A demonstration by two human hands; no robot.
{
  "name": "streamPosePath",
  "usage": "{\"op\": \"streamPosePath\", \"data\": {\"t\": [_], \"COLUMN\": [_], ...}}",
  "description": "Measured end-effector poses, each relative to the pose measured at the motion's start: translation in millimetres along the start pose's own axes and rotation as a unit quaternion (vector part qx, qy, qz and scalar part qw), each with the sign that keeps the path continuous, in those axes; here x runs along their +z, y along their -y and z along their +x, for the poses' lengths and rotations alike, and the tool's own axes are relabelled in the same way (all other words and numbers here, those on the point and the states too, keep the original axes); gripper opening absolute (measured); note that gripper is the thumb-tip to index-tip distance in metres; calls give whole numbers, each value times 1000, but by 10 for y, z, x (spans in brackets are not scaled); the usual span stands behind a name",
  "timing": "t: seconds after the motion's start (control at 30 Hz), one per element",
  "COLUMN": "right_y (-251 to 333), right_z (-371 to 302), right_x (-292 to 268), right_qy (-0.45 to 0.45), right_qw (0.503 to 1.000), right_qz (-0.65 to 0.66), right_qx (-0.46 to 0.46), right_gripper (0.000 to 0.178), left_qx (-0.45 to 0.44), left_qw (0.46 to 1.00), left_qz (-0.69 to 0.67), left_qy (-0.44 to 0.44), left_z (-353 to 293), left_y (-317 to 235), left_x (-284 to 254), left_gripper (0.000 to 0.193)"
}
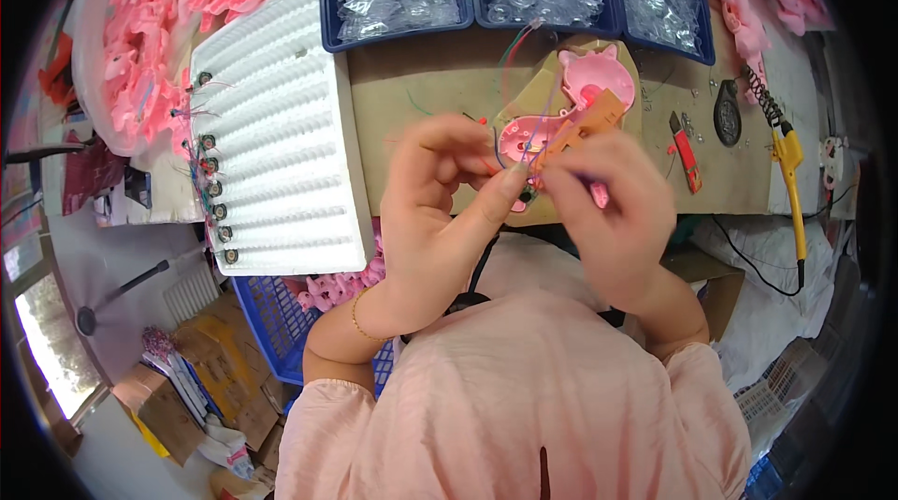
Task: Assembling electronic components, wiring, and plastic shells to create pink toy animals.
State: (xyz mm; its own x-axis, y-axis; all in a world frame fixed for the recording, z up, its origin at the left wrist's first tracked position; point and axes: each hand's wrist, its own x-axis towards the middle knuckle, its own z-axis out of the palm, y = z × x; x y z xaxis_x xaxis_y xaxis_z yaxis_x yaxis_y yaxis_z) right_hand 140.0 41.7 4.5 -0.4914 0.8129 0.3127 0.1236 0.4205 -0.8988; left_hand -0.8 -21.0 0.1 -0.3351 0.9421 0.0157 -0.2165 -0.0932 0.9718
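Note:
My left hand (444, 215) is closed in a pinch, thumb against fingers, on thin coloured wires (531, 140) over the near part of the bench. Facing it, my right hand (613, 201) pinches at the same wires; its fingers are slightly smeared by motion. A small dark and green part shows between the fingertips, too small to name. Just beyond lies a pink plastic shell half (601, 74) with an eared round end and a narrower handle-like end, its hollow side up. An orange-brown strip (603, 114) crosses it, partly behind my right hand.
Blue bins (470, 21) of clear plastic parts line the back. A white ridged foam tray (351, 154) with small wired round parts stands left. To the right lie a red-handled cutter (687, 159), a black oval object (727, 115) and a hanging yellow soldering iron (789, 159). Pink shells (150, 60) pile far left.

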Motion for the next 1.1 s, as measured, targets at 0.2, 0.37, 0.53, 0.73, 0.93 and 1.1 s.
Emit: {"op": "streamPosePath", "data": {"t": [0.2, 0.37, 0.53, 0.73, 0.93, 1.1], "right_y": [52, 217, 242, 74, -397, -1071], "right_z": [128, 628, 828, 145, -849, -1044], "right_x": [-99, -113, -68, -512, -1370, -2253], "right_qy": [25, 149, 156, 65, -259, -377], "right_qw": [987, 948, 979, 987, 912, 896], "right_qz": [-103, 223, 94, -134, 12, -142], "right_qx": [-120, 170, -88, -63, 317, 186], "right_gripper": [13, 11, 14, 14, 17, 58], "left_qx": [-4, 36, 82, 210, 177, 134], "left_qw": [996, 989, 970, 853, 886, 893], "left_qz": [80, 146, 227, 477, 426, 419], "left_qy": [35, -8, -27, -31, 41, 98], "left_z": [54, 87, 147, 112, 50, 111], "left_y": [-19, -122, -344, 261, 363, 293], "left_x": [-96, -142, -128, -193, -241, -137], "left_gripper": [12, 11, 11, 15, 13, 13]}}
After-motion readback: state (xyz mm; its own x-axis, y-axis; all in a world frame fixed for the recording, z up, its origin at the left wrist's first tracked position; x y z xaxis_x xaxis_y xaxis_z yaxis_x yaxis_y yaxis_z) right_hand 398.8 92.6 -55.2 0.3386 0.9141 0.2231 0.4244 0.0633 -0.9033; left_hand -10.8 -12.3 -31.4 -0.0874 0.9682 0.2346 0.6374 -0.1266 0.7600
